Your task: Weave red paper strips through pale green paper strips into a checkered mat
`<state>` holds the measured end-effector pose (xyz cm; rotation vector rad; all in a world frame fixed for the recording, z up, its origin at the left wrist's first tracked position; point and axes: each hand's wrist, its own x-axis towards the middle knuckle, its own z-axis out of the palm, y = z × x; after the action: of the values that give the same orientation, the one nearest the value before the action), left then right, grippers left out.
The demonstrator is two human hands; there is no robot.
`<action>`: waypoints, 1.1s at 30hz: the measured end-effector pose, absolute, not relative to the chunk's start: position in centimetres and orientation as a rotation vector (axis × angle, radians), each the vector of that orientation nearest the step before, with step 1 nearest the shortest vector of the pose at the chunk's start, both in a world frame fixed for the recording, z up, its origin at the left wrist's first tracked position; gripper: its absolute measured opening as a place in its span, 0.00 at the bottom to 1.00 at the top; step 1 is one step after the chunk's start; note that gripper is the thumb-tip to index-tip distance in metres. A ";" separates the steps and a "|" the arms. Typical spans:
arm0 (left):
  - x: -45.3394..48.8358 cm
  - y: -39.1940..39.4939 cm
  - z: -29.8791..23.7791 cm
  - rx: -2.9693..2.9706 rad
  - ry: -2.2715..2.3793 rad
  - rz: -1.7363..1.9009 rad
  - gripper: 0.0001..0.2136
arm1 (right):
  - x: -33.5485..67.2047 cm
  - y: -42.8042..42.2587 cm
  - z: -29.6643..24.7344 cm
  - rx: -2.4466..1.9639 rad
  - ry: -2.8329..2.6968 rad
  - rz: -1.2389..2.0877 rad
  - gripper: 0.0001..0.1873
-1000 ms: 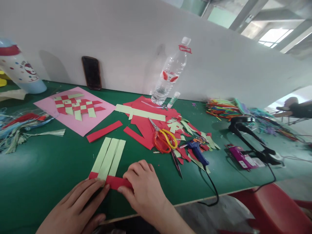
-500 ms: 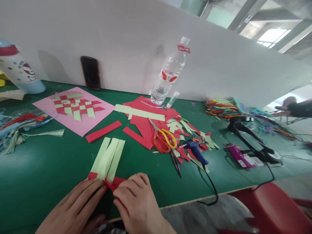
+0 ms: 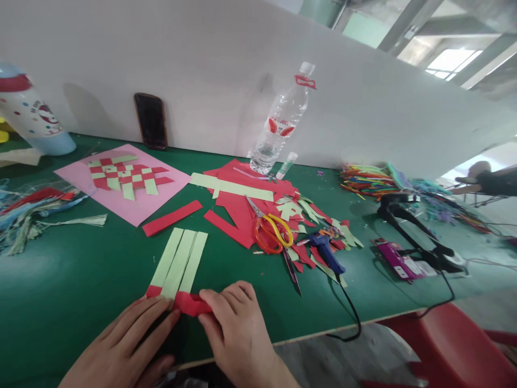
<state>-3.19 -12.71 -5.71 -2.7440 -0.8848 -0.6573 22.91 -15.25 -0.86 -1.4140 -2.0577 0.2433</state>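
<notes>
Three pale green paper strips (image 3: pixel 180 262) lie side by side on the green table (image 3: pixel 72 280), their near ends crossed by a red paper strip (image 3: pixel 189 303). My right hand (image 3: pixel 236 331) pinches the right end of that red strip, lifting it slightly. Flat on the table, fingers stretched out, my left hand (image 3: pixel 125 345) presses down at the left end of the red strip and the near ends of the green ones.
A pink sheet with a red-and-green woven patch (image 3: pixel 123 180) lies at left. Loose red strip (image 3: pixel 172 217), red paper scraps, scissors (image 3: pixel 270 229), blue glue gun (image 3: pixel 326 253), water bottle (image 3: pixel 280 121), glue stick, phone (image 3: pixel 151 119), coloured sticks (image 3: pixel 369 180) and a cable surround them.
My right hand slid left and lifted the red strip's end, bunching the green strips for a moment; now it has drawn back right and the green strips lie straight again.
</notes>
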 end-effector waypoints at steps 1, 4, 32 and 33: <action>-3.2 -12.7 -5.7 -2.741 -0.882 -0.658 0.22 | 23.0 -15.1 -0.7 -1.448 -2.050 0.235 0.15; -3.2 -12.6 -5.6 -2.735 -0.868 -0.643 0.22 | 23.3 -14.9 -0.6 -1.484 -2.036 0.247 0.21; -2.8 -12.3 -5.0 -2.745 -0.778 -0.632 0.20 | 21.7 -15.2 -1.5 -1.189 -2.186 0.044 0.17; -2.8 -12.3 -5.1 -2.744 -0.785 -0.616 0.21 | 21.5 -15.3 -1.8 -1.152 -2.201 0.038 0.16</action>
<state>-2.82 -12.29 -5.06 -2.7444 -0.7846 -0.6157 21.46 -15.26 -1.75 -1.1515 -2.2013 0.0382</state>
